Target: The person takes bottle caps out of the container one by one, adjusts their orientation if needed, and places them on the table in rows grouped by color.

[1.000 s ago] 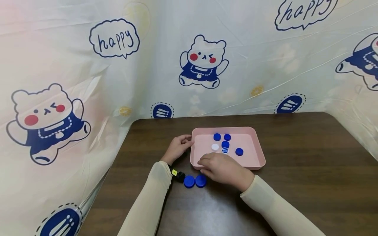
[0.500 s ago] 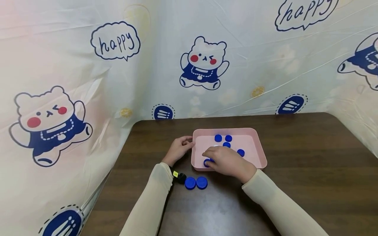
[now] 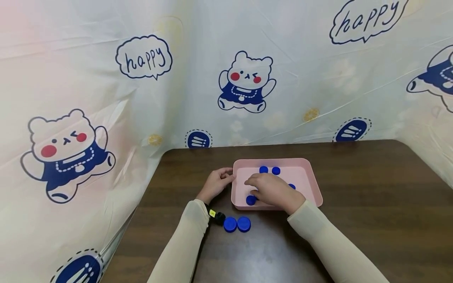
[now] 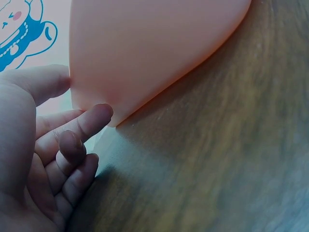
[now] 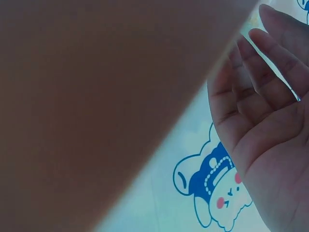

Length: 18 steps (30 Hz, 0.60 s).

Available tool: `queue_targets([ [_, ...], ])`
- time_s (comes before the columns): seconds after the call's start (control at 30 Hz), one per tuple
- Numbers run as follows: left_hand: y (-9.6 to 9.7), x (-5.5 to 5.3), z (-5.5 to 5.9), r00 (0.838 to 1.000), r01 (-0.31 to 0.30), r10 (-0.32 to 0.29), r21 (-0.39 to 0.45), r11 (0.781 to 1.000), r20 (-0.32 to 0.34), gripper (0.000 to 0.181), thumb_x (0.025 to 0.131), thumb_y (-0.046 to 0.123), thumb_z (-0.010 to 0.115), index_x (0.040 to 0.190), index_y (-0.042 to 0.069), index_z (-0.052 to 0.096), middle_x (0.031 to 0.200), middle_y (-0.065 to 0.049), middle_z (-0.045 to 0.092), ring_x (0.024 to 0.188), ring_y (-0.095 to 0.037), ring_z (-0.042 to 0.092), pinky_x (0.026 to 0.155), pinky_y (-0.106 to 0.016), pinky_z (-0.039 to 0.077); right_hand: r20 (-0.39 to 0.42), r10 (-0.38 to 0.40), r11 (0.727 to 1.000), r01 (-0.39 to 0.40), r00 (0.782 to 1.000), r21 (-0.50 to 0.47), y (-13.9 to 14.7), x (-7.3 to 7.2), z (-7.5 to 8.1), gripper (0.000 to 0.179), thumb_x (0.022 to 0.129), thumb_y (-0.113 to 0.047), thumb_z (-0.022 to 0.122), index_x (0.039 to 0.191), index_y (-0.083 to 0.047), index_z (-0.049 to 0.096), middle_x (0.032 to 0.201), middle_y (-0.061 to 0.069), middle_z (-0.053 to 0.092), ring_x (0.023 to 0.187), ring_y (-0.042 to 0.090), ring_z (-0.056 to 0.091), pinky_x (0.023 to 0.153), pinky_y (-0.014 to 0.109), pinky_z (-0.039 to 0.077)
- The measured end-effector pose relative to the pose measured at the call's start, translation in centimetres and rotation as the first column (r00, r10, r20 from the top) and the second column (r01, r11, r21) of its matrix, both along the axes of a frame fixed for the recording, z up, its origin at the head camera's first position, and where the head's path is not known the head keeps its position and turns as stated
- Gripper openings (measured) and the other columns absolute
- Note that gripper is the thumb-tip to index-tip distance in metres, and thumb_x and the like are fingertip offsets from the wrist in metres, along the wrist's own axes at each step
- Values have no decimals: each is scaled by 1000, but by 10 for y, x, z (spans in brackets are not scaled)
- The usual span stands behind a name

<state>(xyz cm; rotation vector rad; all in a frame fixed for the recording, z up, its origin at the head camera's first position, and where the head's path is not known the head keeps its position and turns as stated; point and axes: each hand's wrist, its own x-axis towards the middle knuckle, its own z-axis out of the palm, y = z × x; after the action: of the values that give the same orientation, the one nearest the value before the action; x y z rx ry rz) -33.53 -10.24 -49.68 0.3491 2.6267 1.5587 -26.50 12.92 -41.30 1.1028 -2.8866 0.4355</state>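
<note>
In the head view my left hand (image 3: 216, 184) is at the left side of a shallow pink tray (image 3: 316, 192). The left wrist view shows its thumb at the tray's edge and its fingertips against the outer wall. Over the tray is my right hand (image 3: 274, 190), palm down, fingers loosely bent. A blue round cap (image 3: 251, 200) lies in the tray's front left part, close beside that hand's thumb. Two more blue caps, a left one (image 3: 263, 169) and a right one (image 3: 276, 170), lie near the back wall. Another blue cap (image 3: 292, 186) is partly hidden behind the right hand.
Two larger blue caps (image 3: 230, 224) sit side by side on the dark wooden table (image 3: 371, 208), in front of the tray. A black band with a yellow tag (image 3: 212, 213) is on the left wrist. A printed sheet (image 3: 301, 78) hangs behind the table.
The right hand has moved slightly back over the tray, and the blue cap at the front left now shows beside it. The white cap is now hidden. The left hand stays at the tray's side.
</note>
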Motion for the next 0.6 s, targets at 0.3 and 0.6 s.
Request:
queue_targets([
  [0.3, 0, 1, -3, 1000, -12, 12, -5, 1000, 16, 39, 92, 29, 67, 126, 10, 64, 81, -6, 66, 68, -20, 57, 60, -31, 47, 78, -37, 999, 34, 996, 40, 2, -4, -10, 32, 88, -13, 72, 119, -9, 70, 115, 6, 67, 107, 21, 63, 91, 37, 49],
  [0.6, -1, -1, -2, 1000, -15, 15, -11, 1000, 2, 38, 92, 29, 68, 126, 11, 64, 81, -4, 66, 68, -20, 57, 62, -31, 47, 90, -64, 994, 56, 994, 90, 5, -9, -19, 30, 87, -9, 70, 116, -12, 72, 108, 3, 69, 99, 17, 65, 88, 34, 50],
])
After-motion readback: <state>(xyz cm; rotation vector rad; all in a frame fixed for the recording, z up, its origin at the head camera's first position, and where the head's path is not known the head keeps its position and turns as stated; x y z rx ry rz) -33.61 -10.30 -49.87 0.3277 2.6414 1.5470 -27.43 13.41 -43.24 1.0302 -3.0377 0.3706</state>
